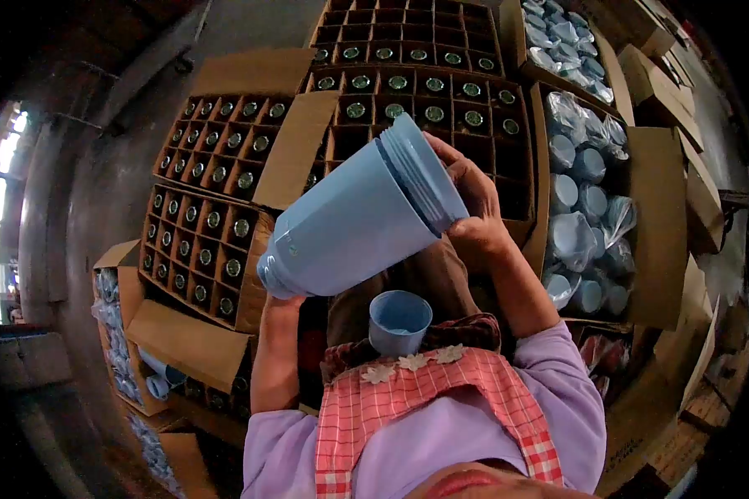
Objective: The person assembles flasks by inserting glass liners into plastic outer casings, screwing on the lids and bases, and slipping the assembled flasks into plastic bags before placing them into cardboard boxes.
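Observation:
A large light-blue plastic container [349,220] is held tilted in front of me, its narrow end down to the left and a ribbed, threaded ring [424,175] at its upper right end. My right hand [472,195] grips that ribbed end, fingers wrapped round its far side. My left hand [281,287] is at the narrow end; the container hides most of it, fingers included. A small blue cup [400,320] with its mouth up rests at my lap, against the red checked apron [424,382].
Divided cartons [212,170] of glass pieces with shiny tops stand ahead and left. More divided cartons [408,75] lie beyond. On the right, an open box [657,224] holds bagged blue cups [591,200]. Further boxes of blue parts [116,333] stand at left.

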